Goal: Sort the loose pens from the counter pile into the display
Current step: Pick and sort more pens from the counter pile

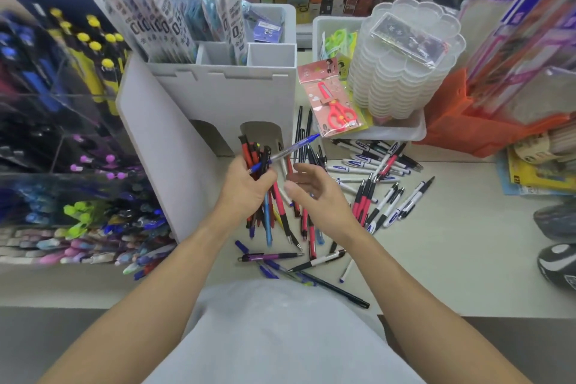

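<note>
My left hand (246,187) grips a bundle of pens (258,159), mostly red-and-black ones, plus a clear blue-capped pen (296,146) that sticks out to the upper right. My right hand (314,193) hovers just right of the bundle with fingers relaxed and nothing in it. Below and to the right of both hands, the loose pen pile (374,178) spreads over the counter: white-and-black, red-and-black, blue and purple pens. The clear acrylic pen display (62,134) stands at the left, its tiers full of coloured pens.
A white board stand (218,97) with arched cut-outs rises just behind my hands. A white tray (405,132) at the back right holds stacked clear palettes (405,72) and packaged red scissors (333,103). An orange bag (467,128) and booklets sit at the right.
</note>
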### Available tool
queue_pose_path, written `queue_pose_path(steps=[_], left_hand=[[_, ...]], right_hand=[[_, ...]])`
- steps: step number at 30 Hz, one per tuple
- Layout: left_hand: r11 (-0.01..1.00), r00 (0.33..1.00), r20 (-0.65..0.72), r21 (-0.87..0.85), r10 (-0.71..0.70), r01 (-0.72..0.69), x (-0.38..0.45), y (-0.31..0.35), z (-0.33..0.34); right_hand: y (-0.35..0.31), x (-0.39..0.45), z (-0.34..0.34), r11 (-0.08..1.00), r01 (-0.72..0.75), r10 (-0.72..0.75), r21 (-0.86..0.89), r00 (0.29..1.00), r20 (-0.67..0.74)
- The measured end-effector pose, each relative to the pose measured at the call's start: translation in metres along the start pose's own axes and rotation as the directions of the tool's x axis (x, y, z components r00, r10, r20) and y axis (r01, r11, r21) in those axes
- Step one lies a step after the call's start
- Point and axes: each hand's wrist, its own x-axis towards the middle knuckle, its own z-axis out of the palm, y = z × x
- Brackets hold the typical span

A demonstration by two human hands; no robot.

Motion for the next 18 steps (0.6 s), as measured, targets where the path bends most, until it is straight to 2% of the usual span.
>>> queue_pose_path(steps=[5, 8, 12, 15, 17, 18], left_hand=[[0.993, 0.970, 0.215, -0.037, 0.116, -0.110, -0.004, 0.024, 0.005], [0.988, 0.927, 0.343, -0.063, 0.151, -0.138, -0.006, 0.030, 0.015], [0.992, 0.896, 0.444, -0.113, -0.001, 0.057, -0.016, 0.018, 0.025], [0.968, 0.866, 0.482, -0.121, -0.135, 0.219, -0.032, -0.003, 0.035], [0.920, 0.849, 0.478, -0.182, -0.226, 0.348, -0.040, -0.015, 0.037], [0.885, 0.830, 0.494, -0.224, -0.259, 0.409, -0.041, -0.020, 0.037]], right_hand=[[-0.031, 0.007, -0.006, 0.969, 0.075, -0.071, 0.233, 0.997, -0.027], [-0.043, 0.014, -0.011, 0.931, 0.053, -0.024, 0.360, 0.996, -0.083], [-0.039, 0.015, -0.017, 0.921, 0.097, -0.042, 0.378, 0.988, -0.151], [-0.038, 0.010, -0.037, 0.840, 0.198, 0.003, 0.505, 0.929, -0.370], [-0.034, 0.000, -0.051, 0.843, 0.143, 0.098, 0.518, 0.906, -0.411], [-0.029, -0.009, -0.054, 0.870, 0.047, 0.158, 0.490, 0.916, -0.368]])
